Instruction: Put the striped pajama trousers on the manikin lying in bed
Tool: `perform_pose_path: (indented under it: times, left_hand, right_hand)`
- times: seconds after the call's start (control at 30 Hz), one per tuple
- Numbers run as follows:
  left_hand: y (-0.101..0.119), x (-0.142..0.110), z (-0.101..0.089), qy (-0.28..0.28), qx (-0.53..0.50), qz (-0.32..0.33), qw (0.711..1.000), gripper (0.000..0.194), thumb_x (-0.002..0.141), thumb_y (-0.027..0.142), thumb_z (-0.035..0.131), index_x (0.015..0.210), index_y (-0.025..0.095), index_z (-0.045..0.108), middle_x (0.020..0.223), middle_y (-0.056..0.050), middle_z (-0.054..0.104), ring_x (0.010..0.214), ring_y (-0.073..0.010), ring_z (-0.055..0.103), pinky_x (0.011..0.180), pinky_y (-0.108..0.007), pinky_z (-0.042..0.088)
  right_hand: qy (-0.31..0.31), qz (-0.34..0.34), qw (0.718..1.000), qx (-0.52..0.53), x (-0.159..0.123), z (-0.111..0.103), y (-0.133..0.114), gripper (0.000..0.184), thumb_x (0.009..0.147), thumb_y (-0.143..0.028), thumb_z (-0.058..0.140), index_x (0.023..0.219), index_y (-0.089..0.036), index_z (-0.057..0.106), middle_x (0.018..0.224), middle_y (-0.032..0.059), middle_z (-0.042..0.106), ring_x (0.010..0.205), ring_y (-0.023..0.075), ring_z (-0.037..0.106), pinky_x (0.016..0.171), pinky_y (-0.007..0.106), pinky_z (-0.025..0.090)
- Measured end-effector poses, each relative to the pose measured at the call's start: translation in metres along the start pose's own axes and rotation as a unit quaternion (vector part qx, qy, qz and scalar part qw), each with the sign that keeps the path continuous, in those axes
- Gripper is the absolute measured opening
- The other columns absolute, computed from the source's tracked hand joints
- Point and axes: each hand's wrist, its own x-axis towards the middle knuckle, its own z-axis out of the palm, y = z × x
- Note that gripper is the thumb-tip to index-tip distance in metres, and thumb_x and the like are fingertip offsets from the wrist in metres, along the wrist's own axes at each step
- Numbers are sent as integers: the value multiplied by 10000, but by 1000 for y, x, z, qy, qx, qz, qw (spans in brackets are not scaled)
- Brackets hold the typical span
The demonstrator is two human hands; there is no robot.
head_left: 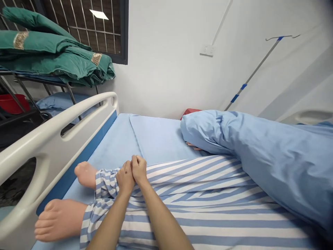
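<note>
My left hand (125,177) and my right hand (139,169) are side by side and touching, both closed on the far leg of the blue-and-white striped trousers (192,173). They grip just above the shin, and the cloth inside my fingers is hidden. The trousers are on a manikin lying on the bed, its far foot (85,174) and near foot (61,220) bare and pointing left. Cloth bunches at both ankles. A light blue quilt (275,152) is folded back over the manikin's upper body, with some fingers (194,146) showing under its edge.
A cream footboard (52,128) borders the bed's left end. Light blue sheet (161,135) covers the mattress. Behind, green folded bedding (59,62) lies on another bed, with a red basin (14,103) below. An IV pole (256,69) leans at the back right, near a red object (191,111).
</note>
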Motion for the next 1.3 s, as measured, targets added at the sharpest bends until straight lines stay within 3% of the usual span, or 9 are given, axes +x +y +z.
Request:
perform_pose_path:
  times: [0.23,0.43,0.57,0.63,0.77,0.87,1.13,1.3]
  left_hand:
    - [-1,3,-6,-30,-32,2,999,215,860,285,325,829,206,523,832,-51,636,714,-168,565,553,-257,257]
    - [-21,17,-20,-42,-130,37,990,322,861,330,277,641,204,476,663,-27,596,652,-137,511,626,-242,314]
    - [-22,31,-31,-68,-217,-2,974,310,788,342,359,524,198,436,512,20,488,557,-121,442,563,-233,304]
    - [-12,37,-36,-49,-300,-35,952,302,749,340,388,483,197,386,452,46,387,501,-104,379,518,-229,284]
    - [13,40,-33,5,-475,-101,874,295,710,339,412,477,208,288,439,72,265,452,-75,277,462,-219,265]
    - [21,33,-20,48,-500,-154,851,288,722,350,398,495,209,291,454,72,281,464,-75,287,465,-219,274]
    - [12,21,4,53,-322,-65,943,333,811,345,334,518,193,375,484,37,428,507,-90,361,533,-229,279]
    - [13,24,6,8,-188,-65,980,325,844,315,310,604,191,492,648,-24,606,597,-111,472,590,-230,308]
  right_hand:
    - [-3,0,1000,2,-1,-7,7,365,825,-345,378,511,-202,259,472,-65,265,490,93,277,473,232,220]
    - [-33,-35,999,-21,-3,-5,4,365,821,-332,377,488,-198,309,456,-67,306,475,93,292,477,234,222]
    - [-33,-37,998,-29,-2,-5,2,375,830,-330,365,482,-196,327,451,-63,327,471,96,315,481,235,214]
    - [-33,-34,999,-24,-1,-5,1,381,836,-333,360,482,-194,338,453,-58,343,470,98,328,484,236,213]
    - [-29,-29,999,7,0,-4,2,399,855,-338,319,489,-193,385,477,-40,393,493,109,364,496,238,238]
    - [-19,-7,1000,22,1,-5,3,392,851,-360,332,501,-192,386,488,-38,398,500,110,362,495,238,250]
    - [1,18,999,50,2,-5,9,368,836,-383,365,523,-192,337,492,-53,329,508,95,316,471,224,253]
    - [6,15,999,-32,5,-8,9,386,857,-356,316,525,-178,404,492,-46,383,513,94,350,487,215,270]
